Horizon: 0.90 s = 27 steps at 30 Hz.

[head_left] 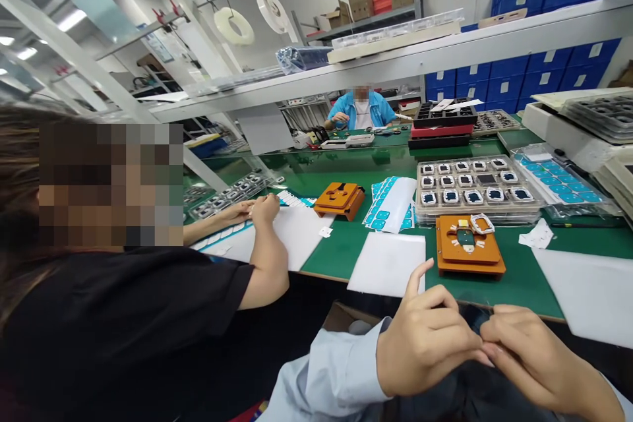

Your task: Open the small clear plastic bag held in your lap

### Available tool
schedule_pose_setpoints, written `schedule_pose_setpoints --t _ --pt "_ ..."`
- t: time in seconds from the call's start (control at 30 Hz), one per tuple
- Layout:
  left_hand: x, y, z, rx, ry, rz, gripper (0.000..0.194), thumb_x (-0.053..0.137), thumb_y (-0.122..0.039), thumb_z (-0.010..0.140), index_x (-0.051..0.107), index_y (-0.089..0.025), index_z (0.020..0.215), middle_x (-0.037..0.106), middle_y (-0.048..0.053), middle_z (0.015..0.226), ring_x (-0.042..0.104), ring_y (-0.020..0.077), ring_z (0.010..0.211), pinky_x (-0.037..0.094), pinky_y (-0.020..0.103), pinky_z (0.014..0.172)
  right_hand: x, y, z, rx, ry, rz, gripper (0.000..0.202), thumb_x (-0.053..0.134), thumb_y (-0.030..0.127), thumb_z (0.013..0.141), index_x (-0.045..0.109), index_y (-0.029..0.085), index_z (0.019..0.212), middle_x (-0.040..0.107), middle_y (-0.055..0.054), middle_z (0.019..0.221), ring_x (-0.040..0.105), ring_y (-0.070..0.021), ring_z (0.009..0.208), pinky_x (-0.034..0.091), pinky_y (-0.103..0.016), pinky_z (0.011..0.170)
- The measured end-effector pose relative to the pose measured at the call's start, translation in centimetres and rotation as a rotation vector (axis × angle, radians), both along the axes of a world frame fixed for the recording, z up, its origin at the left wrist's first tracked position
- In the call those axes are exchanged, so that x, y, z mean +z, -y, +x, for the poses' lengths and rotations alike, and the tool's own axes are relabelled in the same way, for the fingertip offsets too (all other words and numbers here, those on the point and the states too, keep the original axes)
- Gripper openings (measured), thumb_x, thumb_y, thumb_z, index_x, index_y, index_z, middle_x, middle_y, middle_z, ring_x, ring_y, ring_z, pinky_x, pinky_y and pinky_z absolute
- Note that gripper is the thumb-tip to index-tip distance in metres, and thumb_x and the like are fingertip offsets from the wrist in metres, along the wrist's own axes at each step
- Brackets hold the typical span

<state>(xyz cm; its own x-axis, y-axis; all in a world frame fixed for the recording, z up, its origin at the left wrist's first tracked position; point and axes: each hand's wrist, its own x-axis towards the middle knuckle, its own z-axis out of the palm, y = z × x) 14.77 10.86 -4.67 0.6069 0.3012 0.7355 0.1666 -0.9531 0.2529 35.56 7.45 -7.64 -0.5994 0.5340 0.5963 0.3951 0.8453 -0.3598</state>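
Note:
My left hand [425, 343] and my right hand [534, 359] meet low in front of me, below the near edge of the green table [346, 244]. Their fingertips pinch together. My left forefinger sticks up. A dark glossy bit [473, 318] shows just behind the fingers; I cannot tell if either hand holds it. Straight ahead on the table lies an orange jig [469, 247] with a white ring frame [482, 223] on it. Behind it stands a clear tray of small square parts [475, 188].
A white sheet [388, 262] lies left of the jig, another [588, 290] at the right. Blue sticker sheets [390, 204] and a second orange jig [340, 199] lie further left. A person in black works close on my left, hand [264, 208] on the table. Another person sits opposite.

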Motion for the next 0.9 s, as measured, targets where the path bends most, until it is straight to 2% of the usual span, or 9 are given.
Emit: schedule_pose_setpoints --t 0.17,0.3,0.43,0.5,0.57,0.67,0.73,0.8,0.9 --pt "-0.9 -0.6 -0.3 -0.102 0.029 0.003 0.009 0.069 -0.024 0.087 0.062 -0.02 0.09 0.068 -0.007 0.075 0.049 0.0142 0.079 0.014 0.053 0.117 -0.7 -0.2 0.9 0.091 0.085 -0.128 0.027 0.033 0.021 0.104 0.052 0.015 0.086 0.054 -0.001 0.072 0.043 -0.0091 0.065 0.032 -0.021 0.071" --pt "-1.3 -0.4 -1.1 -0.076 -0.009 0.031 0.005 0.066 -0.024 0.089 0.062 -0.021 0.091 0.069 -0.007 0.076 0.049 0.0173 0.087 0.008 0.057 0.117 -1.0 -0.6 0.9 0.157 0.124 -0.185 0.026 0.037 0.024 0.104 0.057 0.015 0.088 0.056 -0.003 0.074 0.048 -0.0093 0.069 0.034 -0.021 0.073" --pt "-1.2 0.1 -2.0 -0.062 -0.086 0.024 0.005 0.063 -0.019 0.089 0.062 -0.022 0.093 0.069 -0.007 0.074 0.049 0.0189 0.091 0.0 0.057 0.118 -0.4 -0.8 0.0 0.218 0.122 -0.241 0.028 0.037 0.025 0.104 0.058 0.015 0.088 0.057 -0.002 0.072 0.05 -0.0088 0.069 0.036 -0.022 0.073" --pt "-1.0 0.3 -2.5 -0.075 -0.113 0.022 0.008 0.058 -0.015 0.091 0.062 -0.021 0.093 0.069 -0.006 0.076 0.05 0.0185 0.091 0.002 0.056 0.119 0.0 -0.9 -0.2 0.224 0.127 -0.244 0.028 0.038 0.026 0.103 0.059 0.015 0.089 0.059 -0.002 0.073 0.053 -0.0088 0.07 0.039 -0.021 0.075" --pt "-0.7 0.4 -3.3 -0.07 -0.082 0.002 0.01 0.055 -0.014 0.092 0.062 -0.021 0.095 0.07 -0.005 0.079 0.051 0.0173 0.088 0.012 0.055 0.12 -0.1 -0.8 0.3 0.212 0.14 -0.222 0.022 0.045 0.027 0.1 0.063 0.016 0.096 0.062 -0.004 0.079 0.058 -0.0093 0.076 0.044 -0.02 0.079" --pt "-0.3 0.2 -5.8 0.052 0.104 -0.042 0.011 0.057 -0.012 0.092 0.063 -0.021 0.095 0.07 -0.004 0.078 0.051 0.0158 0.083 0.032 0.053 0.114 -1.4 -0.4 2.2 0.089 0.138 -0.146 0.022 0.058 0.029 0.092 0.066 0.019 0.111 0.064 -0.004 0.085 0.063 -0.0116 0.086 0.05 -0.02 0.09" --pt "-0.5 0.1 -8.1 0.175 0.19 -0.053 0.011 0.059 -0.01 0.09 0.062 -0.02 0.093 0.068 -0.002 0.077 0.053 0.0149 0.083 0.04 0.051 0.109 -2.8 0.0 3.9 -0.044 0.126 -0.089 0.026 0.065 0.03 0.088 0.068 0.02 0.112 0.064 -0.004 0.082 0.065 -0.013 0.087 0.052 -0.02 0.093" --pt "-1.2 0.1 -10.4 0.278 0.236 -0.089 0.012 0.057 -0.008 0.09 0.059 -0.019 0.094 0.068 0.001 0.085 0.058 0.0145 0.089 0.044 0.047 0.107 -4.0 0.4 5.4 -0.127 0.138 -0.043 0.028 0.071 0.032 0.083 0.07 0.02 0.108 0.066 -0.004 0.085 0.066 -0.0151 0.092 0.053 -0.019 0.094" --pt "-3.0 0.5 -13.3 0.441 0.284 -0.224 0.014 0.053 -0.004 0.09 0.055 -0.018 0.093 0.066 0.007 0.11 0.064 0.0153 0.103 0.052 0.036 0.099 -5.0 0.5 6.6 -0.103 0.153 -0.006 0.024 0.077 0.03 0.077 0.072 0.02 0.099 0.067 -0.003 0.089 0.067 -0.0156 0.095 0.054 -0.017 0.093"
